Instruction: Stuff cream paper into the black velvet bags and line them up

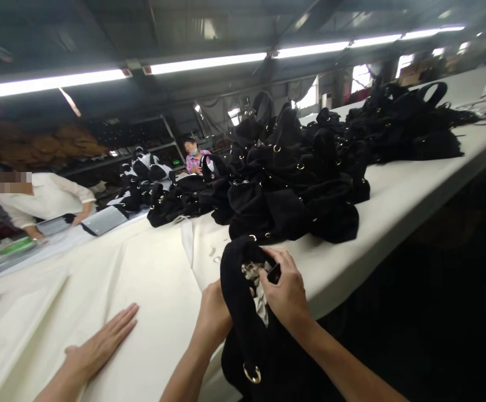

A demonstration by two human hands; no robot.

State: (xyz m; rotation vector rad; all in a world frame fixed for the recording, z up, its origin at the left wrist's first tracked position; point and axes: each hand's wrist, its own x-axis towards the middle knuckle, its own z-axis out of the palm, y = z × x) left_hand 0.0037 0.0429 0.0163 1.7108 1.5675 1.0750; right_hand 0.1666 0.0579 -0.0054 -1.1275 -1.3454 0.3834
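Observation:
A black suede bag [243, 335] with gold rings stands at the table's near edge, and pale paper stuffing [256, 279] shows in its open mouth. My left hand [213, 319] grips the bag's left side, with its fingers hidden behind the fabric. My right hand [285, 290] is closed in a pinch on a small dark flap at the bag's opening, just above the paper.
Another person's hand [103, 341] lies flat on the cream-covered table [142, 279] to my left. A large heap of black bags [293, 184] sits just beyond, with more heaps further along. Two people work at the far left. The table's edge drops off on the right.

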